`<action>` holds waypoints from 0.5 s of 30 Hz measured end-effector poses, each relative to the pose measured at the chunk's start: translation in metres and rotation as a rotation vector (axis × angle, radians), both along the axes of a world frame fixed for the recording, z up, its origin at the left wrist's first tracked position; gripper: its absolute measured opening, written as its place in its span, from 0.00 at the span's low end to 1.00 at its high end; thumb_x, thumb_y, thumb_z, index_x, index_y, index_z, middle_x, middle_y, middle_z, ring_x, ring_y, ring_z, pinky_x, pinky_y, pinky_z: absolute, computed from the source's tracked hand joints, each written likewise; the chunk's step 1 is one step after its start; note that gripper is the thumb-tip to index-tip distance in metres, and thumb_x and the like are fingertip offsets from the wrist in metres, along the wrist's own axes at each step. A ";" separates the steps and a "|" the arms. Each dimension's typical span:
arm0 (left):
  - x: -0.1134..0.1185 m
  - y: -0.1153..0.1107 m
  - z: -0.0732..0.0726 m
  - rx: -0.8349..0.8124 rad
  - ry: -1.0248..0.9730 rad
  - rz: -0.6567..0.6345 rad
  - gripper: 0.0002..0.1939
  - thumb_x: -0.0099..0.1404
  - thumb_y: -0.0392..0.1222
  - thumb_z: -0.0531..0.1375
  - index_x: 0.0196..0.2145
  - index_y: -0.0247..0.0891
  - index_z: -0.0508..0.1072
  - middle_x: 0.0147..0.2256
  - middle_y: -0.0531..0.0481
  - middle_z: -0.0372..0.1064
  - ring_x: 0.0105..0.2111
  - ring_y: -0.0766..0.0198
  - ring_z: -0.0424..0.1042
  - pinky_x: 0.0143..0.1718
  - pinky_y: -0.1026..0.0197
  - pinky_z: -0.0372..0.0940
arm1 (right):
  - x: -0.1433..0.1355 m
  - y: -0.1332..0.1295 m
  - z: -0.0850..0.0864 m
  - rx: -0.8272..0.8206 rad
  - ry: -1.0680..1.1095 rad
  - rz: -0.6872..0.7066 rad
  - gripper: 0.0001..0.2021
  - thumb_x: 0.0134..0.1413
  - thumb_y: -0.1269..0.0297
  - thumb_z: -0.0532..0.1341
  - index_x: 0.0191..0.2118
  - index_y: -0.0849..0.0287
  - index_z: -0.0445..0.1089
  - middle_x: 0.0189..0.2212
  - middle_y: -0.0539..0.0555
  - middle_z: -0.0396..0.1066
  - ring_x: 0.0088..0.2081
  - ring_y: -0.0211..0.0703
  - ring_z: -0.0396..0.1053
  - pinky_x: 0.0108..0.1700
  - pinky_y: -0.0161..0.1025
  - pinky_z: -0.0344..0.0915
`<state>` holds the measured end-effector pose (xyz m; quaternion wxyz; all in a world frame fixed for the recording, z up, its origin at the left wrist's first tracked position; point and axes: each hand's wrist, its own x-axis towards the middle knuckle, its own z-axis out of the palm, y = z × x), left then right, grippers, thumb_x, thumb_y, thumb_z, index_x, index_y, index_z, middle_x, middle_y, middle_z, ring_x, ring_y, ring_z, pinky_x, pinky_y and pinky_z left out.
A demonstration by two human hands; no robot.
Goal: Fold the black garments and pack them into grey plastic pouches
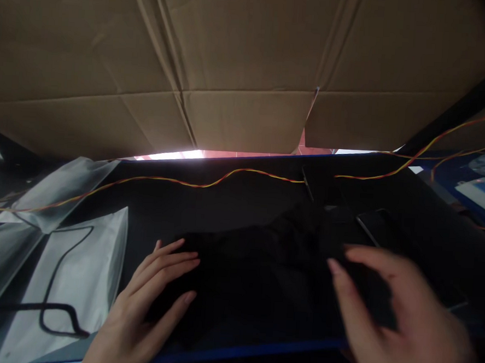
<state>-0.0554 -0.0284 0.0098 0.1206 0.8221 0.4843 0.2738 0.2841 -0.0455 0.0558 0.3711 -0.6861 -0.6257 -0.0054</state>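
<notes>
My left hand [145, 290] rests on the left end of the cloth [271, 254], thumb and fingers spread; I cannot tell whether any fabric is gripped beneath. My right hand [418, 334] is curved at the cloth's right end, with a narrow gap between thumb tip and forefinger tip and nothing visible in it. The cloth lies on the near half of the black surface [163, 204], close to the blue near edge.

Hazards:

1. Knock. The phone [381, 225] lies just beyond my right hand, toward the right edge. A wide swing of the fingers could push it.

2. Drag. The wire [243, 170] runs along the far edge and drops from sight at the dark slab [316, 183]. If fabric catches either, a pull could shift both.

3. Misgrip. Black fabric on black hides the cloth's outline; fingers could close short of its border.

4. Snag. At the left edge, the cord [54, 305] crosses a bag [93, 265]; my left forearm could catch it.
</notes>
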 end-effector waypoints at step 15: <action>0.004 0.005 -0.006 0.090 0.218 -0.159 0.22 0.75 0.36 0.62 0.64 0.48 0.73 0.59 0.52 0.79 0.69 0.53 0.69 0.80 0.37 0.47 | -0.040 0.007 -0.027 0.019 -0.127 0.553 0.23 0.74 0.62 0.63 0.70 0.49 0.69 0.77 0.56 0.60 0.77 0.63 0.56 0.68 0.63 0.70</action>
